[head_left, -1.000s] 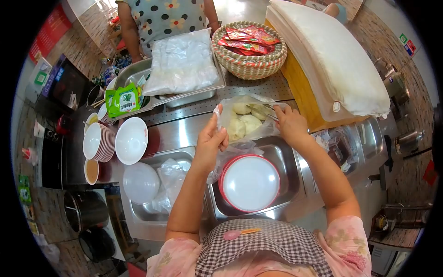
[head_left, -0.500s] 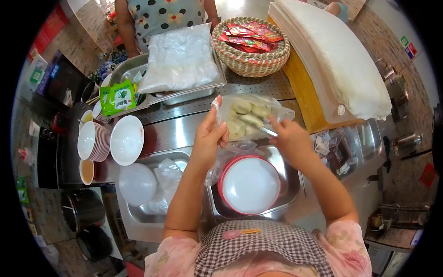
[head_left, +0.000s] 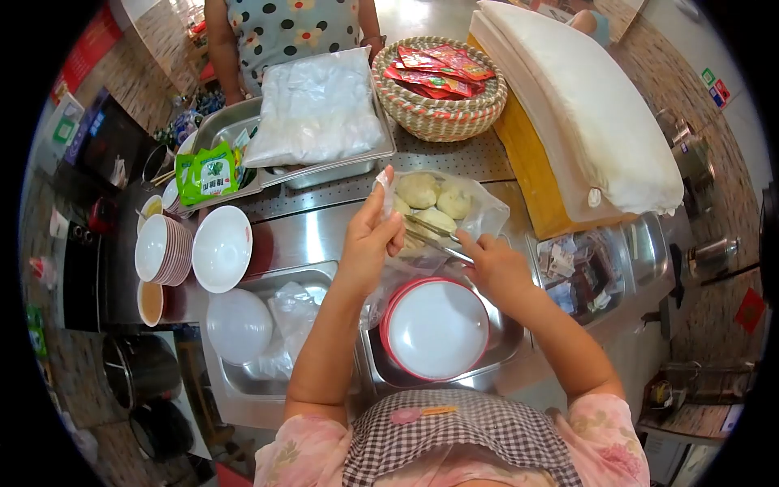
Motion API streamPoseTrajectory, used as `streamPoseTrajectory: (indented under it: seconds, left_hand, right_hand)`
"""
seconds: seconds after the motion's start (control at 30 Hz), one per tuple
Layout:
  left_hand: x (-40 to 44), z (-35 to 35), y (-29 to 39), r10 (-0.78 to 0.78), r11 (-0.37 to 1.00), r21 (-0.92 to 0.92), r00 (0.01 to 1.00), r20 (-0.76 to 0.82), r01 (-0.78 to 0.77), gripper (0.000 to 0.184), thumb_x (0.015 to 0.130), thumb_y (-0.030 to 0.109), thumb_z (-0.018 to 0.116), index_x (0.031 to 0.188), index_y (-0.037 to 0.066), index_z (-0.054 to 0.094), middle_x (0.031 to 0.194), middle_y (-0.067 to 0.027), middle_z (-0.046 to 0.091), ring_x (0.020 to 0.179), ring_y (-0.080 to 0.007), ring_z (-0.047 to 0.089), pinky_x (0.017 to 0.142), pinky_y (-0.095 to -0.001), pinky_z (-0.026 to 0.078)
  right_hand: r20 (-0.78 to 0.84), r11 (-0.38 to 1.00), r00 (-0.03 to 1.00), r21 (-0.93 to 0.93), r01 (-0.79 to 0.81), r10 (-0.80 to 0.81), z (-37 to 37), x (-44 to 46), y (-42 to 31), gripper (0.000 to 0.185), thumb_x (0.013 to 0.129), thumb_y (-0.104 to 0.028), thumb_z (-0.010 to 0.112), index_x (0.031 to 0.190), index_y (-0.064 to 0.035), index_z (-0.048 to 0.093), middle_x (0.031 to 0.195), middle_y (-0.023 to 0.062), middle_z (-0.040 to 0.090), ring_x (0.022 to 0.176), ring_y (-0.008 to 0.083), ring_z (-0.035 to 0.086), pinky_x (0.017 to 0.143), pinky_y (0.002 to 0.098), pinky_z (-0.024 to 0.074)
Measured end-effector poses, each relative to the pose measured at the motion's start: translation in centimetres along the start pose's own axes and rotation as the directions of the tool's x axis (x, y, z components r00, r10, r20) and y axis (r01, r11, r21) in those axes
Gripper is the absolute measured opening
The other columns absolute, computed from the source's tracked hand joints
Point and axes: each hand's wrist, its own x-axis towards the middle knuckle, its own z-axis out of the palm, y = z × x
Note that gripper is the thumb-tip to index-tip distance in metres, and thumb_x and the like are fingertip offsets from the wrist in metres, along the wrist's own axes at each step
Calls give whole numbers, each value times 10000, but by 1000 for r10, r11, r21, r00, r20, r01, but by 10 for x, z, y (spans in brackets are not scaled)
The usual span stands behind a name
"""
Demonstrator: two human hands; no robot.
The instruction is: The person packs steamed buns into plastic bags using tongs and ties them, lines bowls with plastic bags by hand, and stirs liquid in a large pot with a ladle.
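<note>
Just beyond the red-rimmed plate (head_left: 438, 329), the clear bag (head_left: 489, 213) hangs from the left hand's (head_left: 375, 243) pinch; the right hand (head_left: 499, 269), now nearer that plate, grips metal tongs (head_left: 438, 231), tips swung leftward among pale buns (head_left: 419, 191)!

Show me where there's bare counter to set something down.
Bare counter lies between the big white bowl and the left hand; a smaller patch between the basket and the held bag. Crowded around the stacked bowls.
</note>
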Motion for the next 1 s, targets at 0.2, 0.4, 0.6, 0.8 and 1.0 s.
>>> streamPoseTrajectory:
  seconds: [0.2,0.4,0.6,0.8,1.0]
  left_hand:
    - [-3,-11,-2,-24,999,-27,1000,-1,24,598,903,46,427,1450,141,204,583,42,352,504,-49,295,473,-194,245]
    - [-6,-15,-3,-34,999,-39,999,-23,33,596,907,57,439,1449,126,200,597,38,359,511,-46,303,474,-192,250]
    - [-11,-13,-3,-48,998,-39,997,-56,45,596,911,60,444,1449,124,196,605,38,362,509,-48,305,474,-190,256]
    - [-13,-14,-6,-25,999,-39,999,-31,24,596,910,63,446,1449,123,198,601,40,358,504,-50,301,471,-190,254]
    - [-16,-18,-13,-51,995,84,996,-74,57,597,900,93,468,1444,177,238,636,30,452,547,-50,402,496,-189,331]
  right_hand:
    - [-24,991,991,-4,-135,135,-7,9,28,579,720,-217,687,1256,-152,479,952,115,555,853,305,592,670,421,494]
    - [-11,960,966,-105,-260,260,6,10,55,449,778,-218,657,1192,-139,503,957,125,559,847,324,590,698,428,493]
    - [6,962,967,-101,-254,256,1,10,53,458,774,-217,662,1191,-123,499,957,130,561,854,327,588,701,429,492]
    - [2,983,983,-6,-184,184,-21,6,36,499,743,-205,686,1200,-123,504,931,133,568,828,335,593,684,428,485]
    - [117,992,985,5,-125,124,-17,10,33,479,739,-231,677,1171,-123,502,898,150,590,807,351,607,673,447,490]
